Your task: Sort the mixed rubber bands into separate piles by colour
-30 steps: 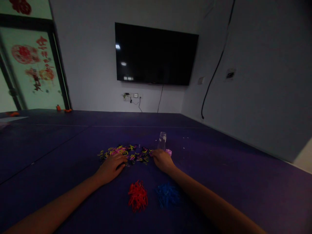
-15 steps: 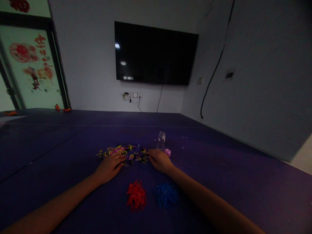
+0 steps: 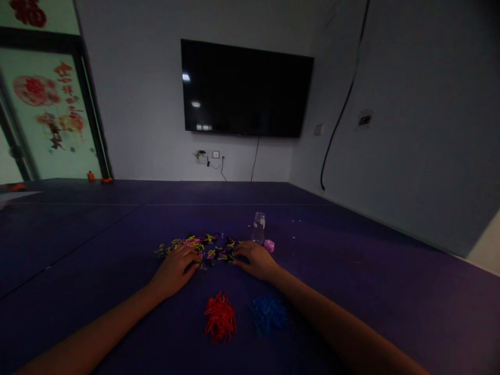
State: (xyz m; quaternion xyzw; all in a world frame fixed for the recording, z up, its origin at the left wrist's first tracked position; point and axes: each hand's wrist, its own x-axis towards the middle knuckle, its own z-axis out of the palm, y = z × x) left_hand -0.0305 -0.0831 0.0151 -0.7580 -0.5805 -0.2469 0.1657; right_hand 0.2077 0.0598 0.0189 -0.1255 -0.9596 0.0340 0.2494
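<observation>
Small yellow, pink and black bands (image 3: pixel 203 241) lie scattered in a loose pile on the purple surface (image 3: pixel 164 333). On the pile's left part rests my left hand (image 3: pixel 175 265), palm down, its fingers apart and thumb toward the middle. My right hand (image 3: pixel 255 259) touches the right end of the pile, fingers apart and curved over some bands; whether it holds any is too small to tell. Nearer to me are a heap of red bands (image 3: pixel 221 317) and, right of it, a heap of blue bands (image 3: pixel 269 314).
A clear bottle (image 3: pixel 258 228) stands just beyond my right hand, with a pink object (image 3: pixel 269 246) beside it. White bits (image 3: pixel 294 237) lie to the right. Orange items (image 3: pixel 91 176) sit far left near the door; a television (image 3: pixel 246 88) hangs on the wall.
The thumb and fingers of my right hand have spread a little wider at the pile's edge. My left hand has hardly moved. The camera view has shifted slightly.
</observation>
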